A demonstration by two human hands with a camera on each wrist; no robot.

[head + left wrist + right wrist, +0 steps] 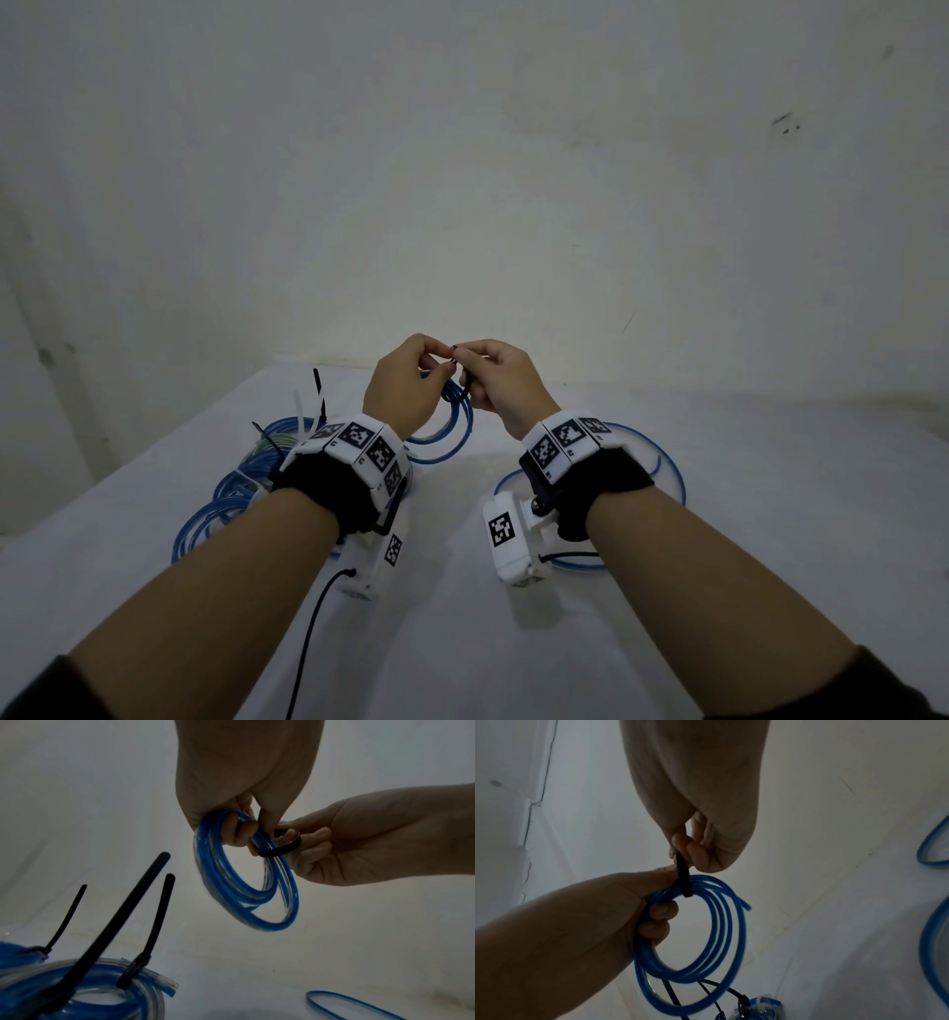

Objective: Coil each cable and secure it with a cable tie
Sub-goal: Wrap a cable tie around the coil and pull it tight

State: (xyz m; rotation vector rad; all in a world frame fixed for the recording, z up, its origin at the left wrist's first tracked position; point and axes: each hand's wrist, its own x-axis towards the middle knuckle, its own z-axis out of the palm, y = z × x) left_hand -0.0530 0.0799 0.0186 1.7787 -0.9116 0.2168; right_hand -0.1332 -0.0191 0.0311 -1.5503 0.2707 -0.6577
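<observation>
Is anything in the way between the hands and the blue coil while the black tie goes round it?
Nothing visible is. The left hand already grips the blue coil, its fingers through the loop. The right hand pinches the black tie, looped around the strands at the top. The tied bundles lie apart on the table.

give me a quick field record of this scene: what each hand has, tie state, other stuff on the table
left hand: grips coiled blue cable, held up off the table
right hand: pinches black cable tie
tie state: looped round the coil's strands, not visibly pulled tight
finished pile: tied blue coils with tie tails sticking up, on the person's left
uncoiled: loose blue cable on the white table, under the right wrist
</observation>
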